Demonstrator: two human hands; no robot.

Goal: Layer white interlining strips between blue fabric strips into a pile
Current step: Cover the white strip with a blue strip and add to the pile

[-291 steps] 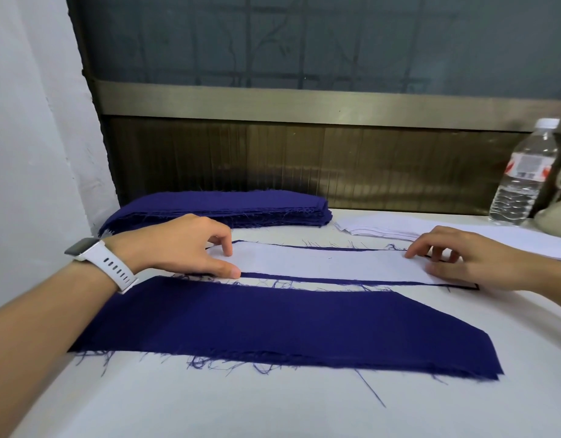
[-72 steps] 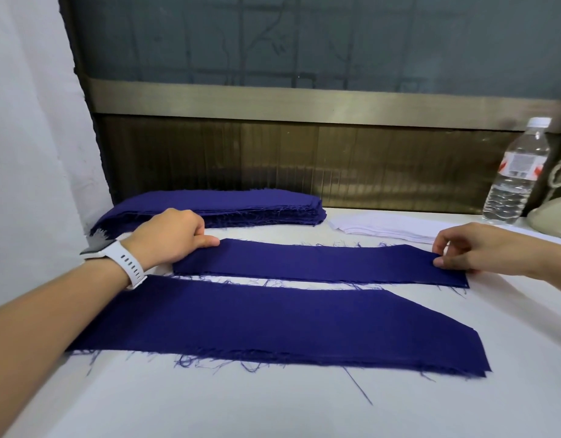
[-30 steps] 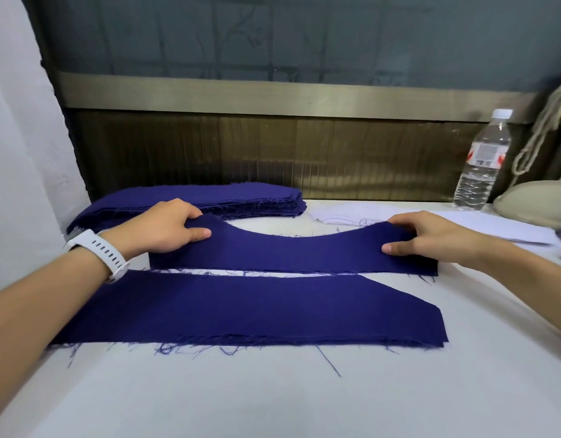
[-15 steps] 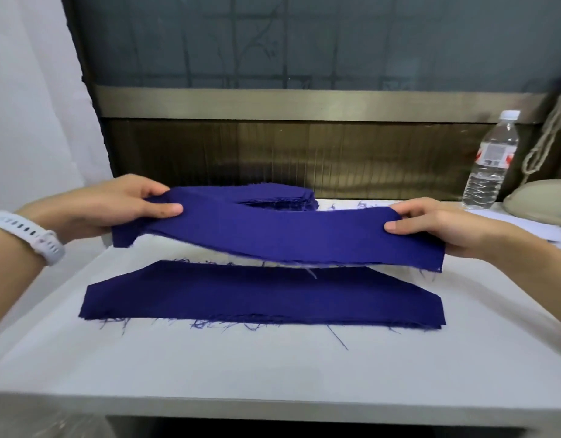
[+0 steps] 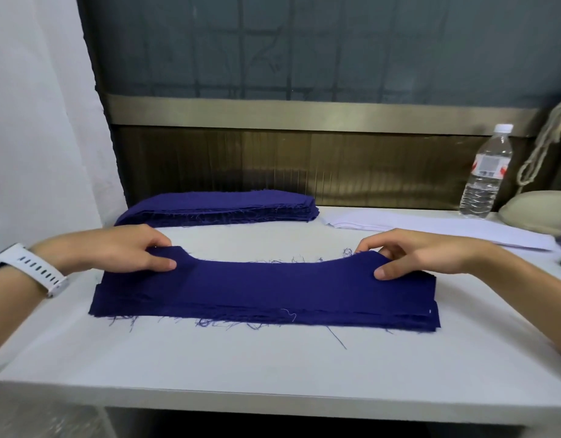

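Half a second ago the blue strip hung in the air between the hands, above the pile on the table. Now it lies on the pile and covers it, with its near edge roughly lined up with the frayed near edge of the layers below. Its far edge dips in a curve at the middle, and both ends are still raised a little.

The left hand pinches the left end, thumb on top and fingers curled behind the far edge. The right hand clamps the right end the same way.

A stack of blue strips lies at the far left against the wall panel. Just right of it, the white interlining strips fan out flat towards the far right. Nothing lies between the hands and either supply.

A water bottle stands upright at the far right. Beside it sits a beige rounded object, and a cord hangs above that. The left wrist wears a white watch.

By count there are two hands, one held strip, one near pile, one blue supply stack, one white supply, one bottle and one watch.
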